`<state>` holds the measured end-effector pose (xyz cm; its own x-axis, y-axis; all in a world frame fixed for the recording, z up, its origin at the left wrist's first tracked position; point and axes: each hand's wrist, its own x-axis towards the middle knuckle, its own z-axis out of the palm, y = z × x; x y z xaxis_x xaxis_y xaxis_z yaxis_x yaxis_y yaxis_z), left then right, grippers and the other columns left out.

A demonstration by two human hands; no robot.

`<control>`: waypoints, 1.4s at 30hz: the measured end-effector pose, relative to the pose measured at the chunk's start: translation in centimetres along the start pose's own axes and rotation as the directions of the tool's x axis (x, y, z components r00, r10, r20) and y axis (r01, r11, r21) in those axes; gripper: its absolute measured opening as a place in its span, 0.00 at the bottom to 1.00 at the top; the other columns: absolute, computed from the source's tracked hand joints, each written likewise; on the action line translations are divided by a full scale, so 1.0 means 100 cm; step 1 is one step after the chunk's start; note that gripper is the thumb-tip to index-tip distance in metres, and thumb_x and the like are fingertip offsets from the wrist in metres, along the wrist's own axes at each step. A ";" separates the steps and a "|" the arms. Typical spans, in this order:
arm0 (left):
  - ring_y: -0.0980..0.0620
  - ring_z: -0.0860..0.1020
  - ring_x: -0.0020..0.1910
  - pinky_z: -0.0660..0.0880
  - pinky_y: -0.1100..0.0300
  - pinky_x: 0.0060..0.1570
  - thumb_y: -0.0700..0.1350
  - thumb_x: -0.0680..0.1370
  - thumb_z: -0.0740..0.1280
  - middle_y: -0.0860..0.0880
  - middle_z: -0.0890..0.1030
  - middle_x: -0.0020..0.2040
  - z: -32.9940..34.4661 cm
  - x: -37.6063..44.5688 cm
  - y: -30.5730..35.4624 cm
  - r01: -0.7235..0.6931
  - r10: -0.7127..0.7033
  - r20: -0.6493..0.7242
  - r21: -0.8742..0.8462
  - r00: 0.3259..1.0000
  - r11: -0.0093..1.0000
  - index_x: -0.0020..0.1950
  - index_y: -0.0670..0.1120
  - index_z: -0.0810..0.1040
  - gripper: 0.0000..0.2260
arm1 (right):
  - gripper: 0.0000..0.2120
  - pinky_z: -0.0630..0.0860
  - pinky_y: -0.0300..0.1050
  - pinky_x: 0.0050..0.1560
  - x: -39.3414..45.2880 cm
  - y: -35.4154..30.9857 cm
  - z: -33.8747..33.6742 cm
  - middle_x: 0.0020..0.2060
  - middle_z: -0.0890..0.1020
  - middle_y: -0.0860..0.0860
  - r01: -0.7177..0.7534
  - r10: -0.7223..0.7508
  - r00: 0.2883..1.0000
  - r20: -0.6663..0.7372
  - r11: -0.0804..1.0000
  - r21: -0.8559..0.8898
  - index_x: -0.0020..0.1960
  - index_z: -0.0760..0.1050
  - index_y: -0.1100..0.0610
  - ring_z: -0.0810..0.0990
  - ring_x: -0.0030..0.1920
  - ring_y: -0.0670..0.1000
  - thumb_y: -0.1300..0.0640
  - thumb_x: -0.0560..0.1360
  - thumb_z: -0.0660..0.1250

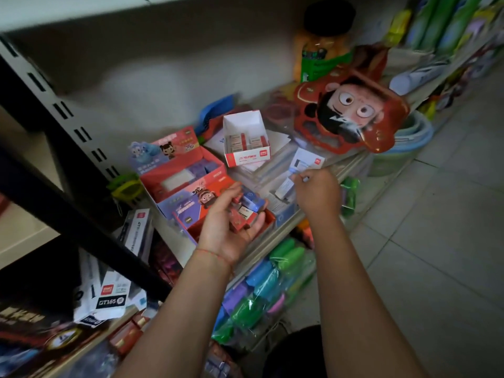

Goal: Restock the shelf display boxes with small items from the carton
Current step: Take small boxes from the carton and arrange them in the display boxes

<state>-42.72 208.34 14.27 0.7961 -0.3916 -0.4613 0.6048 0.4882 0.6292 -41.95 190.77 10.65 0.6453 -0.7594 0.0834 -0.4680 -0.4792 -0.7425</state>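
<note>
My left hand (pixel 231 227) is palm up over the shelf edge, cupped around several small red and blue boxed items (pixel 245 211). It hovers above a red display box with a cartoon face (pixel 191 205). My right hand (pixel 316 192) is closed, pinching one small pale blue-white item (pixel 296 174) between thumb and fingers. A second red and blue display box (pixel 180 170) stands behind, partly filled. Further back sits a white open box with a red front (pixel 245 140) containing small packets.
A red cartoon-face pack (pixel 351 113) and an orange jar with a black lid (pixel 321 47) stand at the back right. Flat white packets (pixel 272 170) cover the shelf. Green and blue wrapped goods (pixel 261 293) fill the lower shelf. A dark shelf upright (pixel 68 203) crosses left.
</note>
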 end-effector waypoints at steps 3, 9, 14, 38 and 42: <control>0.41 0.79 0.61 0.78 0.59 0.37 0.47 0.75 0.69 0.47 0.80 0.54 0.002 0.001 -0.001 0.002 -0.002 0.000 0.014 1.000 1.000 0.53 0.52 0.78 0.07 | 0.17 0.69 0.42 0.41 -0.001 0.000 0.002 0.51 0.83 0.54 -0.017 0.017 1.000 -0.008 0.999 -0.036 0.54 0.82 0.56 0.81 0.50 0.57 0.44 0.76 0.67; 0.41 0.78 0.62 0.79 0.59 0.37 0.47 0.74 0.70 0.45 0.81 0.54 0.003 0.001 -0.001 0.018 -0.017 -0.010 0.018 1.000 1.000 0.47 0.50 0.79 0.04 | 0.12 0.73 0.43 0.43 -0.001 0.001 0.001 0.52 0.82 0.57 -0.010 0.010 1.000 -0.003 0.999 -0.041 0.52 0.83 0.55 0.81 0.49 0.58 0.48 0.76 0.69; 0.42 0.79 0.62 0.79 0.59 0.37 0.47 0.75 0.70 0.45 0.82 0.55 0.005 0.000 -0.002 0.013 -0.012 -0.027 0.021 1.000 1.000 0.45 0.49 0.80 0.03 | 0.35 0.77 0.49 0.50 -0.008 -0.003 -0.003 0.58 0.74 0.57 0.027 0.022 0.974 0.224 0.977 -0.213 0.60 0.76 0.58 0.79 0.54 0.58 0.33 0.65 0.73; 0.40 0.80 0.59 0.78 0.59 0.38 0.46 0.76 0.69 0.44 0.82 0.52 0.006 -0.006 -0.002 0.009 -0.009 -0.040 0.017 0.999 1.000 0.44 0.48 0.79 0.03 | 0.13 0.77 0.50 0.49 -0.016 -0.016 -0.006 0.58 0.78 0.58 0.119 -0.093 0.990 0.103 0.948 -0.294 0.62 0.78 0.54 0.80 0.55 0.59 0.53 0.79 0.65; 0.41 0.80 0.59 0.79 0.59 0.37 0.46 0.75 0.69 0.44 0.81 0.54 0.005 -0.004 -0.002 0.011 -0.010 -0.045 0.016 0.999 1.000 0.45 0.48 0.79 0.02 | 0.12 0.79 0.51 0.47 -0.017 -0.015 -0.005 0.56 0.78 0.57 0.081 -0.078 0.997 0.022 0.959 -0.271 0.61 0.78 0.55 0.81 0.52 0.59 0.59 0.78 0.64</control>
<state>-43.19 208.00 14.69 0.7899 -0.3616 -0.4952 0.6132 0.4710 0.6342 -42.62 192.54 11.89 0.6931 -0.7096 0.1265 -0.5603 -0.6408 -0.5249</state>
